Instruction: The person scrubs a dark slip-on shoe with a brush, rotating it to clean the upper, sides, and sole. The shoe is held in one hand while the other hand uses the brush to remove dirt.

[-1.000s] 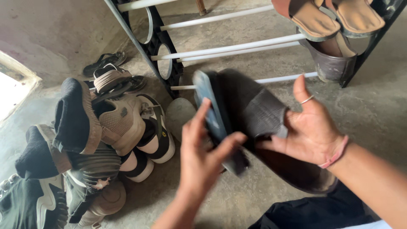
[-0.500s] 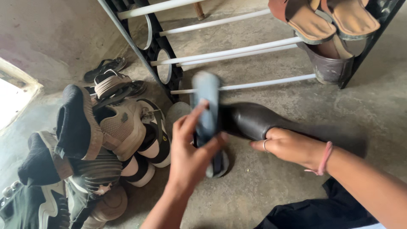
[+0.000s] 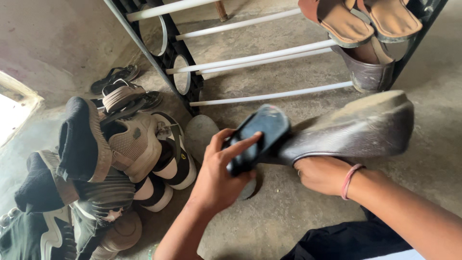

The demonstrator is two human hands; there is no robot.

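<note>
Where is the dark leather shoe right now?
In the head view, right of centre, the dark leather shoe is held off the floor by the right hand, below the shoe rack; the left hand presses a brush against it.

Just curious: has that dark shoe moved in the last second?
Yes. The dark shoe has tipped onto its side, sole up, its heel swung right, nearer the rack's right end.

Honestly the dark brush [image 3: 257,139] in the left hand [image 3: 219,178] is pretty smeared. Right hand [image 3: 322,174] fingers vanish under the black shoe [image 3: 356,130]. Sandals [image 3: 361,17] get chopped by the top edge.
</note>
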